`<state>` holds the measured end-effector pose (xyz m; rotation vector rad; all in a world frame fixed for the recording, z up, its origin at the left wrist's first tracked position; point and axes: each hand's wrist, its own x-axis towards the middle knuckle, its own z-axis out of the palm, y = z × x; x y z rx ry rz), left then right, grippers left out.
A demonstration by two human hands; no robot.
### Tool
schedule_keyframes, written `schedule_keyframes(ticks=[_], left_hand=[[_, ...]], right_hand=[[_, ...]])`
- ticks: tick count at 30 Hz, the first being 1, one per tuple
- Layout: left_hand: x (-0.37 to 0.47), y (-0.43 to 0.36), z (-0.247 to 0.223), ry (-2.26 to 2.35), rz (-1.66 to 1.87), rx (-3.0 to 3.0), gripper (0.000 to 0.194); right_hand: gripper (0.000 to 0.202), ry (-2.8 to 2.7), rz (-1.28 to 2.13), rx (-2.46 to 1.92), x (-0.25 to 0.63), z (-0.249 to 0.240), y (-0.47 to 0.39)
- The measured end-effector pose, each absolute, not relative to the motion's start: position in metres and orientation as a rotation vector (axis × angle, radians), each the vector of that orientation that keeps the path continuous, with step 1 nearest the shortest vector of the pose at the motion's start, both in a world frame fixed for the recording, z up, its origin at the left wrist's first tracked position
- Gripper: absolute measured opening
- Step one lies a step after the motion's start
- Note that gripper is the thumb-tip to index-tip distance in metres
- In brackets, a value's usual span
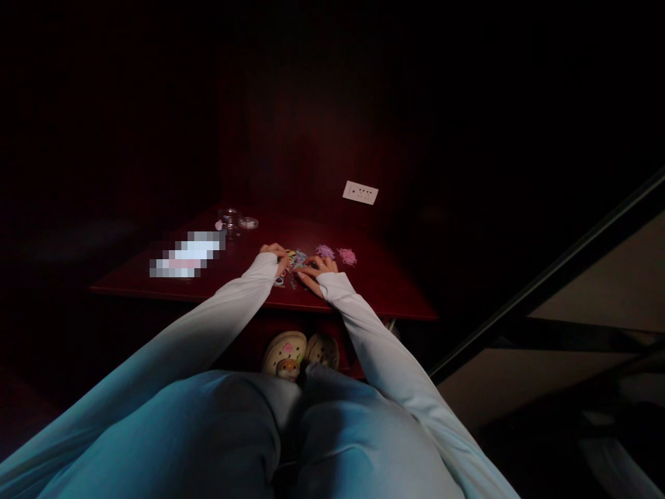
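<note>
A mixed pile of small, thin coloured pieces (298,258), in blue, yellow, pink and grey, lies on the dark red table; they are too small to name. At the pile's left edge my left hand (276,258) rests with its fingers curled down; whatever its fingertips hold is hidden. My right hand (318,267) reaches over the pile's right side, its fingers stretched and apart, a ring on one of them. Just beyond that hand lie a purple heap (325,251) and a pink heap (348,256) of similar pieces.
On the table (374,291), a clear jar (229,220) stands at the back left beside a round lid (249,223). A blurred bright rectangle (190,255) lies nearer on the left. A white socket plate (360,193) is on the back wall. Clogs (285,350) show below the table edge.
</note>
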<state>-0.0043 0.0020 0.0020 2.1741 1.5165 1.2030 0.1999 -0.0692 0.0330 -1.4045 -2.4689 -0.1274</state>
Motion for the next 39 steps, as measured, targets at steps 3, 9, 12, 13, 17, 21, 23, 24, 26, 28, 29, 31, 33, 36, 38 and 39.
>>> schedule_keyframes(ticks=[3, 9, 12, 13, 17, 21, 23, 24, 26, 28, 29, 31, 33, 36, 38, 39], left_hand=[[-0.005, 0.003, 0.000, 1.534, 1.201, 2.192, 0.026], [-0.006, 0.004, 0.000, 1.518, 1.190, 2.191, 0.023], [-0.006, 0.003, 0.002, 1.521, 1.184, 2.173, 0.022], [-0.005, 0.002, 0.003, 1.529, 1.182, 2.164, 0.022], [-0.004, 0.001, 0.004, 1.547, 1.204, 2.131, 0.022], [-0.003, 0.000, 0.003, 1.515, 1.295, 2.090, 0.021], [-0.001, -0.001, 0.004, 1.528, 1.305, 2.038, 0.022], [0.000, -0.002, 0.005, 1.540, 1.295, 2.010, 0.022], [0.002, -0.005, 0.007, 1.563, 1.263, 1.965, 0.023], [0.004, -0.008, 0.011, 1.582, 1.230, 1.953, 0.025], [0.004, -0.009, 0.013, 1.596, 1.215, 1.955, 0.026], [0.004, -0.012, 0.016, 1.620, 1.185, 1.980, 0.027], [0.003, -0.013, 0.018, 1.629, 1.159, 2.009, 0.026], [0.000, -0.013, 0.019, 1.621, 1.146, 2.045, 0.026], [-0.001, -0.012, 0.017, 1.619, 1.151, 2.065, 0.026], [-0.001, -0.012, 0.017, 1.614, 1.157, 2.078, 0.026]], right_hand=[[0.040, -2.463, -0.142, -1.390, 0.201, 0.030, -0.067], [0.041, -2.460, -0.158, -1.362, 0.202, 0.027, -0.064], [0.040, -2.463, -0.162, -1.366, 0.202, 0.027, -0.063], [0.041, -2.466, -0.163, -1.364, 0.202, 0.027, -0.063], [0.041, -2.468, -0.169, -1.377, 0.202, 0.027, -0.063], [0.041, -2.469, -0.165, -1.368, 0.202, 0.027, -0.063], [0.041, -2.470, -0.165, -1.358, 0.202, 0.027, -0.064], [0.040, -2.472, -0.166, -1.355, 0.203, 0.028, -0.064], [0.040, -2.472, -0.166, -1.362, 0.203, 0.028, -0.064], [0.040, -2.470, -0.161, -1.379, 0.202, 0.029, -0.065], [0.040, -2.469, -0.158, -1.388, 0.202, 0.029, -0.065], [0.040, -2.465, -0.153, -1.398, 0.202, 0.029, -0.065], [0.040, -2.459, -0.150, -1.394, 0.202, 0.029, -0.065], [0.040, -2.448, -0.141, -1.391, 0.202, 0.030, -0.066], [0.039, -2.439, -0.138, -1.393, 0.202, 0.030, -0.066], [0.039, -2.436, -0.138, -1.391, 0.202, 0.031, -0.067]])
